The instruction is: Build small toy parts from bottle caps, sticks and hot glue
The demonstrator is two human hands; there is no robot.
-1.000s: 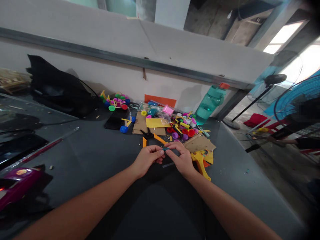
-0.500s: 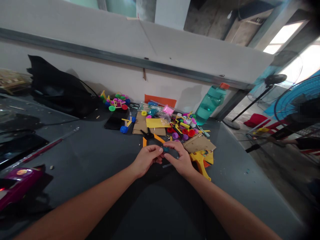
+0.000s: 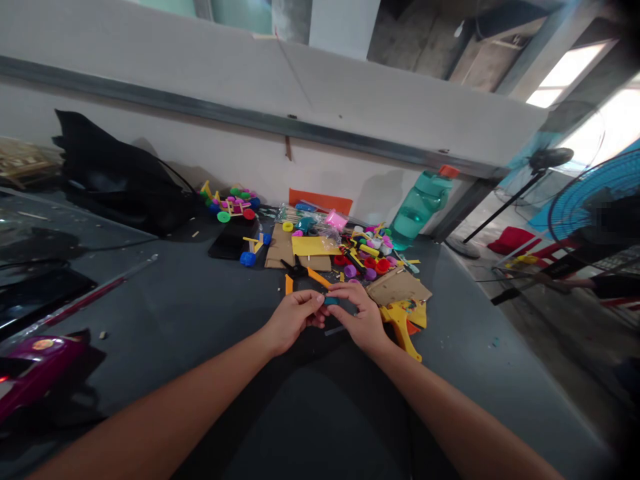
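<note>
We pinch a small teal piece (image 3: 331, 301) firmly between the fingertips of our left hand (image 3: 293, 320) and right hand (image 3: 363, 320), both closed narrowly on it. Our hands stay steady above the worktop (image 3: 200, 313), with orange-handled pliers (image 3: 305, 277) just beyond them.

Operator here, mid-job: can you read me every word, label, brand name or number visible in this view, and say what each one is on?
Nothing is legible: the oval gold label on the glossy purple object is too blurred to read, and the teal water bottle shows no readable marking.
</note>
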